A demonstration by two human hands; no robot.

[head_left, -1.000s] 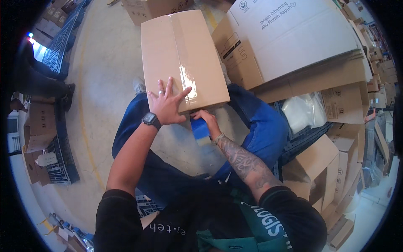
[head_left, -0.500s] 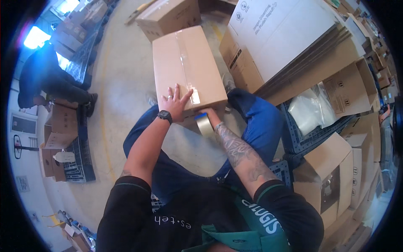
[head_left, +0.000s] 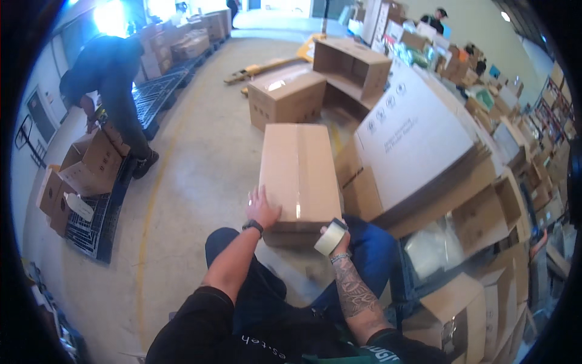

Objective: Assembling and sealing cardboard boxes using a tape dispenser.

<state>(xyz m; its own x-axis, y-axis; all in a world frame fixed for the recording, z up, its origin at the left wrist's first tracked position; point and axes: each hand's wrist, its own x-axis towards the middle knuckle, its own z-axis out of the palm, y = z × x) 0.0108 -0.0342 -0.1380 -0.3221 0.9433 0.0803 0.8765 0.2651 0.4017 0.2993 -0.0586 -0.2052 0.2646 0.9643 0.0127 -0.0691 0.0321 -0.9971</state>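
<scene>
A closed brown cardboard box (head_left: 300, 164) stands in front of my legs, with a strip of clear tape (head_left: 298, 200) along its top seam. My left hand (head_left: 264, 209) rests on the near left corner of its top, fingers spread flat. In my right hand (head_left: 344, 241) is a roll of packing tape (head_left: 330, 238), held beside the box's near right corner. The roll hides part of the fingers gripping it.
Flattened cartons (head_left: 418, 133) lean in a stack to the right. Behind the box stand another carton (head_left: 286, 97), an open one (head_left: 351, 64) and a yellow pallet jack (head_left: 267, 70). A person (head_left: 112, 91) bends over cartons on black pallets (head_left: 100, 224) at left.
My right hand has come up with the tape roll from below the box's near edge to its right corner. My left hand has slid toward the left edge. The view has tilted up.
</scene>
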